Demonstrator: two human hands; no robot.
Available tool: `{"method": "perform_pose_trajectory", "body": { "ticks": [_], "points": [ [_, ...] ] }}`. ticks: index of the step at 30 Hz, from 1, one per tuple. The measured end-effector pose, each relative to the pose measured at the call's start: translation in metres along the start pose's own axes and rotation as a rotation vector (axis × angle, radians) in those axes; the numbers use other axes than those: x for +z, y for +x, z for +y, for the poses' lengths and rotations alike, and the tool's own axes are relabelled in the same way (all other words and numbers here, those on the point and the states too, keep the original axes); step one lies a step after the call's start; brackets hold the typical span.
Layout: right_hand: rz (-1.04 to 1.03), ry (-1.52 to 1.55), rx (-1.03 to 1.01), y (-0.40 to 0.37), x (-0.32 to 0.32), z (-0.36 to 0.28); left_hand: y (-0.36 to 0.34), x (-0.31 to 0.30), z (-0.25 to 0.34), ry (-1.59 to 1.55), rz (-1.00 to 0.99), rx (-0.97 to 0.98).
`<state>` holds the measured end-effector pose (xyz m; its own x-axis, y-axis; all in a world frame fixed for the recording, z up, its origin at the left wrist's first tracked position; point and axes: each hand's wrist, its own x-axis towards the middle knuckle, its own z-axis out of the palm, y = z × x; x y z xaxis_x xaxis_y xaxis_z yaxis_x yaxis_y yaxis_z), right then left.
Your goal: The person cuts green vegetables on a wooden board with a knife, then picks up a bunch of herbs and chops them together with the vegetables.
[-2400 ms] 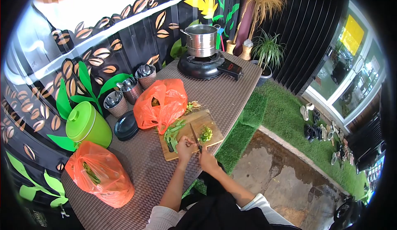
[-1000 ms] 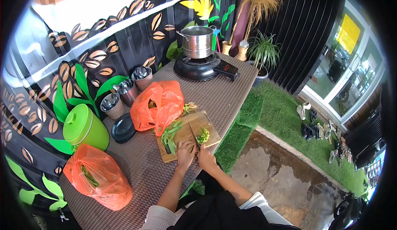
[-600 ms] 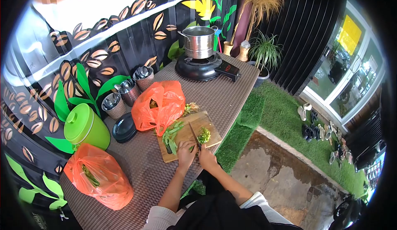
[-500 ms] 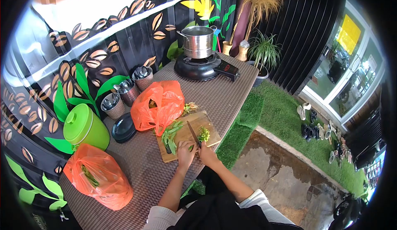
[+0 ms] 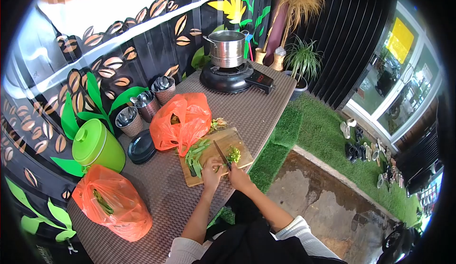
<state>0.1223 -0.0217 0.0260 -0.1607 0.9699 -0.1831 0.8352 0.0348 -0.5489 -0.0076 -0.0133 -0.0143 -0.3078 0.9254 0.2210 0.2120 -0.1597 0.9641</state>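
A wooden cutting board (image 5: 202, 180) lies near the table's front edge. My right hand (image 5: 238, 176) is closed around the handle of a knife (image 5: 220, 152), whose dark blade points away over the board. Just left of the blade, my left hand (image 5: 212, 171) presses its curled fingers on green leafy vegetables (image 5: 194, 157) on the board. A small heap of chopped greens (image 5: 234, 154) sits to the right of the knife. Behind the board, an orange plastic bag (image 5: 183, 121) stands touching its far-left corner, with stalks (image 5: 218, 124) beside it.
A metal pot (image 5: 227, 50) sits on a black portable stove (image 5: 226, 79) at the table's far end. Along the wall side are cutlery holders (image 5: 146, 105), stacked dark plates (image 5: 141, 147), a green lidded container (image 5: 99, 146) and a second orange bag (image 5: 115, 204).
My left hand has shifted slightly left and its fingers are drawn in closer over the greens. The knife has tilted a little to the left. Everything else stays put.
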Motion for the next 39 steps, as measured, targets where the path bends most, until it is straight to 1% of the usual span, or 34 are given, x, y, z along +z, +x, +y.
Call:
{"method": "perform_pose_trajectory", "body": {
  "ticks": [1,3,6,8,10,12,15,17,20,21,24,25,27,31,33,34,36,39],
  "points": [
    [-0.002,-0.002,0.0,-0.006,0.0,-0.003,0.0,0.0,0.0,-0.001,0.002,-0.002],
    [0.04,-0.056,0.027,-0.02,0.006,-0.009,0.001,-0.001,-0.001,0.181,-0.047,0.125],
    [0.032,-0.059,0.075,-0.019,0.016,-0.015,0.001,-0.001,-0.001,0.177,-0.038,0.109],
    [0.029,-0.061,0.058,-0.008,0.015,-0.013,-0.001,-0.002,0.005,0.165,-0.03,0.105],
    [-0.013,0.001,0.031,0.005,0.006,-0.009,-0.002,0.0,0.001,0.15,-0.029,0.102],
    [-0.015,0.009,0.015,0.002,-0.001,-0.005,-0.001,0.0,-0.001,0.2,-0.005,0.142],
    [-0.027,0.008,0.0,-0.011,-0.002,-0.009,-0.001,0.0,-0.004,0.216,-0.005,0.149],
    [0.066,-0.111,0.086,-0.024,0.011,-0.016,-0.001,0.0,-0.001,0.212,0.0,0.147],
    [0.019,-0.114,0.095,-0.024,0.011,-0.023,-0.001,-0.001,0.002,0.22,-0.005,0.144],
    [0.054,-0.127,0.063,-0.021,0.014,-0.021,-0.002,-0.002,0.002,0.23,-0.009,0.141],
    [0.08,-0.078,0.111,-0.013,0.012,-0.012,-0.003,-0.002,0.002,0.166,0.011,0.151],
    [0.085,-0.043,0.097,-0.012,0.009,-0.01,-0.002,-0.003,0.003,0.167,0.014,0.152],
    [0.06,-0.018,0.088,-0.012,0.004,-0.007,-0.002,-0.006,0.001,0.368,-0.011,0.255],
    [0.026,0.021,0.094,-0.012,0.001,-0.006,-0.002,-0.006,-0.001,0.286,-0.01,0.19],
    [0.037,0.032,0.085,-0.013,0.003,-0.007,-0.005,-0.007,0.003,0.442,-0.005,0.372],
    [0.05,0.04,0.076,-0.014,0.003,-0.007,-0.005,-0.007,0.006,0.439,-0.008,0.375],
    [0.045,0.03,0.07,-0.013,0.004,-0.006,-0.005,-0.007,0.009,0.351,-0.086,0.374],
    [0.036,0.009,0.037,-0.017,0.006,-0.006,0.001,-0.006,0.009,0.334,-0.098,0.386]
  ]
}}
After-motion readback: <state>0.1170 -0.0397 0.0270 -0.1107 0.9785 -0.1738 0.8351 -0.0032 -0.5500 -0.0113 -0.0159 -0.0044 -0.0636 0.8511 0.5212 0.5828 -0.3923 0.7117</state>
